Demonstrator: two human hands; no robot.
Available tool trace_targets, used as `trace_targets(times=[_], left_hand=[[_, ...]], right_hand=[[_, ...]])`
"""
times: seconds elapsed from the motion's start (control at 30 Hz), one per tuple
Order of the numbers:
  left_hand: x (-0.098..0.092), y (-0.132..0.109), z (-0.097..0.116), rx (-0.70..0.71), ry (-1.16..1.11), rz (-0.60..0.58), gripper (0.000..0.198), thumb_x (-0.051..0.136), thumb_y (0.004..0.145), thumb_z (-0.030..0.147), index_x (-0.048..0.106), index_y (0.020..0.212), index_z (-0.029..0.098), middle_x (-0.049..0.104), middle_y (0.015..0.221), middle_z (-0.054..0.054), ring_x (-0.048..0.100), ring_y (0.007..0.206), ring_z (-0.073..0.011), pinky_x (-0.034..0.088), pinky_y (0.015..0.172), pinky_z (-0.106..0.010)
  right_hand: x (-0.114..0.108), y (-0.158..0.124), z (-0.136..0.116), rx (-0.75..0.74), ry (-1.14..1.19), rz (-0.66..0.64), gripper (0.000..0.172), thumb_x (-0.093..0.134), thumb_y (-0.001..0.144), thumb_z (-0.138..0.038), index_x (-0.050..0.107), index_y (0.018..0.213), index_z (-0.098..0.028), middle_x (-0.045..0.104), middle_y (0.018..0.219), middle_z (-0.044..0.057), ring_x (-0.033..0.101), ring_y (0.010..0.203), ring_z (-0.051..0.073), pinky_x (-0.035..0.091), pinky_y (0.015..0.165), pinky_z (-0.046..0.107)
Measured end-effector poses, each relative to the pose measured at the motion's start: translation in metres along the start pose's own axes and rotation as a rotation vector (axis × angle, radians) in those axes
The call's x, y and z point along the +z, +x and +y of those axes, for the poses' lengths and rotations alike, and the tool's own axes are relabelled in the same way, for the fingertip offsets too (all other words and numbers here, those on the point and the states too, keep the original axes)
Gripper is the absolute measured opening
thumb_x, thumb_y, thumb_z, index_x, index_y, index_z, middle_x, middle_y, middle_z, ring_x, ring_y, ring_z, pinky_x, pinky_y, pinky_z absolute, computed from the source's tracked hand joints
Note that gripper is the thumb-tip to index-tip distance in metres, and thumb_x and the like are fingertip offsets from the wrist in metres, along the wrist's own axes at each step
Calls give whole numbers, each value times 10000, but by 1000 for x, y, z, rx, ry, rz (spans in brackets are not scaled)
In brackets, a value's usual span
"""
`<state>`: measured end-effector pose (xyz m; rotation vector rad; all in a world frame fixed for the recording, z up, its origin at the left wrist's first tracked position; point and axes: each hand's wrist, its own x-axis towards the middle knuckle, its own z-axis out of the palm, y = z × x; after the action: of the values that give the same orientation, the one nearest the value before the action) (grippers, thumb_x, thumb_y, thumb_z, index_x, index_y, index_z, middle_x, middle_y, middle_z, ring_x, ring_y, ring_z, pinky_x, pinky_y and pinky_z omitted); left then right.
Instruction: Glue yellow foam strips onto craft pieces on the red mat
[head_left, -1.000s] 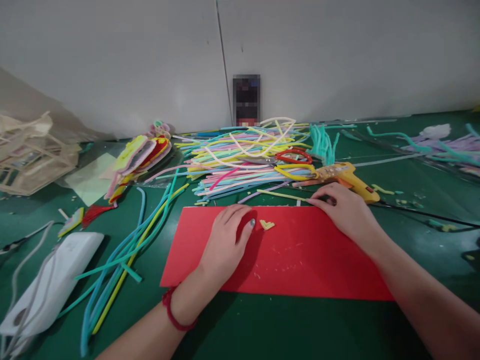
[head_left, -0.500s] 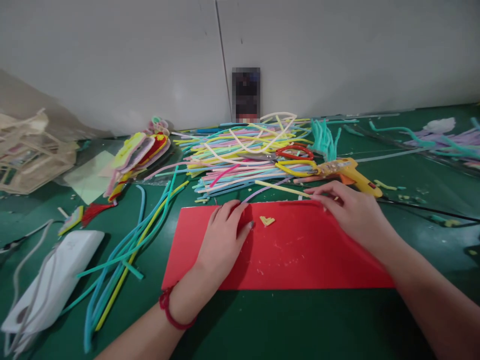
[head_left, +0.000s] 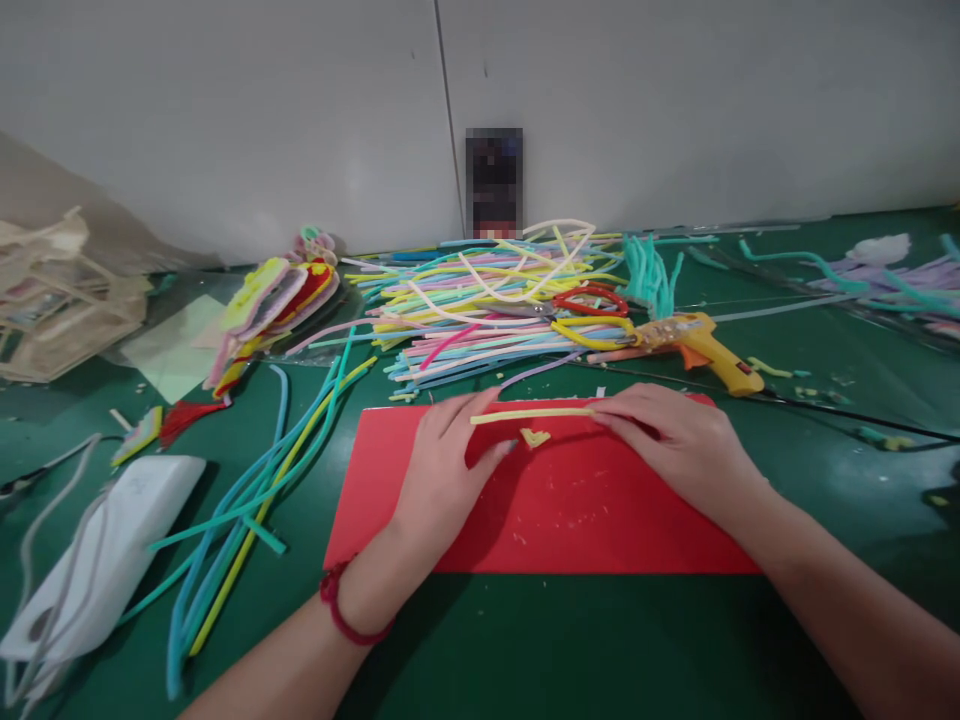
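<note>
A red sheet (head_left: 570, 520) lies flat on the green table (head_left: 525, 650). My right hand (head_left: 675, 445) pinches one end of a short yellow strip (head_left: 532, 414) and holds it level just above the sheet's far edge. My left hand (head_left: 442, 470) rests on the sheet with a red cord round the wrist; its fingertips reach the strip's other end, curled loosely. A small yellow heart-shaped piece (head_left: 534, 437) lies on the sheet right under the strip, between both hands.
Behind the sheet sprawls a pile of coloured foam strips (head_left: 480, 310) with red-and-yellow scissors (head_left: 592, 310) and a yellow glue gun (head_left: 694, 345), its cable running right. Long teal and yellow strips (head_left: 247, 500) and a white device (head_left: 97, 560) lie left. Stacked craft pieces (head_left: 274, 300) sit further back.
My right hand has picked the yellow strip up from the pile's edge and brought it left over the sheet; my left hand's fingers have moved up to meet its free end.
</note>
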<state>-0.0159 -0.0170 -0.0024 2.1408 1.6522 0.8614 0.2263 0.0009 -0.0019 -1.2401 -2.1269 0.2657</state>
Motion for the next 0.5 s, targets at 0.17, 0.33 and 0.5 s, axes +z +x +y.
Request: trace_targets(times=[0.17,0.33,0.5], left_hand=[[-5,0,10,-95,-404,-92,192,574,840,277,687,995,275,711,1027,9,647,981,-174,533,860,-309],[-6,3,11,-185,-540,-60,162,575,826,290,723,845,229,740,832,-4,685,771,-161,570,741,-288],[-6,0,12,-91,-526,-101,146,588,828,271,732,848,256,739,848,5,683,776,-152,567,743,-278]], right_hand=[[-1,0,0,-10,-15,-59,236,448,909,-238,684,904,-238,703,921,34,655,901,189,527,804,327],[0,0,-7,-11,-34,-78,233,449,913,-252,679,950,-240,689,977,40,658,909,177,537,791,291],[5,-4,-21,-68,-1,-79,256,432,923,-244,655,1048,-251,696,995,36,654,924,163,537,800,278]])
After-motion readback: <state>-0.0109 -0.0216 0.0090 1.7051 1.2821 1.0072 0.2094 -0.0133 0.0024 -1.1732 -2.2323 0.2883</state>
